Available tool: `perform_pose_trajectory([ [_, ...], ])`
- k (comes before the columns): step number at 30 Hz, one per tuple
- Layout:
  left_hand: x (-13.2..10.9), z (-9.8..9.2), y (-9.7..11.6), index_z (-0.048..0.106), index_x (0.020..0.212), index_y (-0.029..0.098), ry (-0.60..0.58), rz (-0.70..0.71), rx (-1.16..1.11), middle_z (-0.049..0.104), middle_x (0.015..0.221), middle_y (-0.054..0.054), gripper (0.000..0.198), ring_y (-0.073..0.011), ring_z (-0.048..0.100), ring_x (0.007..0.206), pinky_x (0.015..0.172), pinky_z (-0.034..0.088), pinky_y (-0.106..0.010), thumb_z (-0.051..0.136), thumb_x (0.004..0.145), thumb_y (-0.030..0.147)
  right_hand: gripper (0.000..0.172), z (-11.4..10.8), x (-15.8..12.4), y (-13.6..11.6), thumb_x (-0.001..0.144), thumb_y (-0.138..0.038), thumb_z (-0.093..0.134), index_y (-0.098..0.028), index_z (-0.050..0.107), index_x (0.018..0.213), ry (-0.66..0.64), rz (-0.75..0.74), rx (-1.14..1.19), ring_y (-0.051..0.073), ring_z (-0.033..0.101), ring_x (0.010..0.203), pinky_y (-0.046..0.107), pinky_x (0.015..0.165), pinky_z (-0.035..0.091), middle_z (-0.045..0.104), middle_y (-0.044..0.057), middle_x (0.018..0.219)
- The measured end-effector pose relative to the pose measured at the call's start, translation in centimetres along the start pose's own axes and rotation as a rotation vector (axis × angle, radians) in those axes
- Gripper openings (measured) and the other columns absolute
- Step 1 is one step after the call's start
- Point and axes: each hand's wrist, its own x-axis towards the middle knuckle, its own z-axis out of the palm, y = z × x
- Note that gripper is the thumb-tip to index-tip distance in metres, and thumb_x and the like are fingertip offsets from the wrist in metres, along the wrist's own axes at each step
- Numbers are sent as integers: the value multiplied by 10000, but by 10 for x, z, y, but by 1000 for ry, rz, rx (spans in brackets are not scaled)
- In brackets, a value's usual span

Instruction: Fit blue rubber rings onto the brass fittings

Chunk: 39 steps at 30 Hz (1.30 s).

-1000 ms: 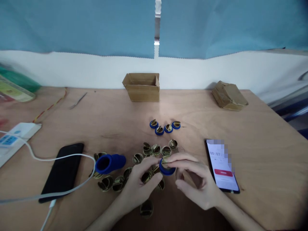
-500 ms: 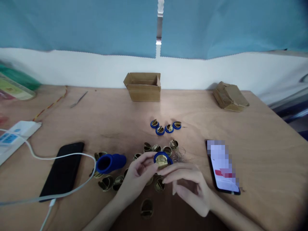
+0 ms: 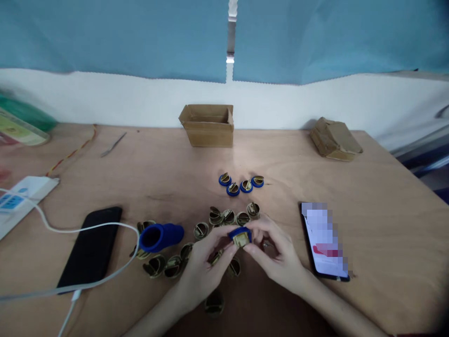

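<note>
My left hand [image 3: 203,262] and my right hand [image 3: 277,255] meet over the table's middle, both pinching one small brass disc with a blue ring round it [image 3: 240,236]. Several bare brass discs [image 3: 228,217] lie scattered under and behind my hands. A row of brass discs fitted with blue rings [image 3: 242,185] sits a little farther back. A stack of blue rings lying on its side like a tube [image 3: 160,237] rests to the left of my left hand.
A black phone [image 3: 91,248] with a white cable [image 3: 87,230] lies at the left, a lit phone [image 3: 324,241] at the right. An open cardboard box [image 3: 207,124] and a crumpled brown package [image 3: 335,139] stand at the back. A white power strip [image 3: 19,199] is far left.
My right hand has come back onto the ringed disc, closing its fingers on it. The disc has moved slightly down and toward me between both hands.
</note>
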Motion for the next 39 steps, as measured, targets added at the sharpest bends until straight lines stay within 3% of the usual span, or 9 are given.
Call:
perform_pose_trajectory([
  [5,1,0,-1,617,1312,288,-31,31,34,761,1242,-51,378,-168,755,1104,969,615,-258,615,972,124,277,2,-2,-1,976,-128,636,-206,603,1241,37,-98,-75,131,596,727,222,589,541,601,7,865],
  [11,-1,1,-3,609,1325,288,-57,56,82,719,1332,-61,503,-206,739,1164,1022,604,-306,747,875,110,222,4,-8,-1,976,-86,621,-166,610,1182,76,-188,-154,136,625,722,238,604,564,624,23,853],
  [17,-4,5,-6,649,1278,240,58,129,195,775,1193,-63,473,-182,787,1005,879,657,-247,795,841,133,251,4,-9,-2,988,-77,618,-141,613,1230,61,-268,-258,165,693,808,278,675,593,707,69,919],
  [25,-4,3,-8,649,1294,222,65,221,285,769,1198,-90,476,-216,775,1040,884,666,-301,816,848,226,226,1,-9,-6,1010,-104,597,-144,600,1233,33,-270,-334,175,702,820,292,698,597,724,77,952],
  [31,-2,2,-8,639,1303,233,48,316,337,758,1229,-96,466,-231,742,1131,978,634,-350,798,866,208,180,0,-10,1,1005,-109,586,-194,573,1163,-8,-174,-292,166,654,764,295,672,571,649,38,900],
  [39,0,2,-5,617,1333,201,40,378,388,733,1314,-127,455,-236,726,1199,1037,606,-335,752,900,167,107,-3,-6,1,1019,-153,554,-216,540,1105,-43,-161,-315,174,646,748,293,651,566,636,29,876],
])
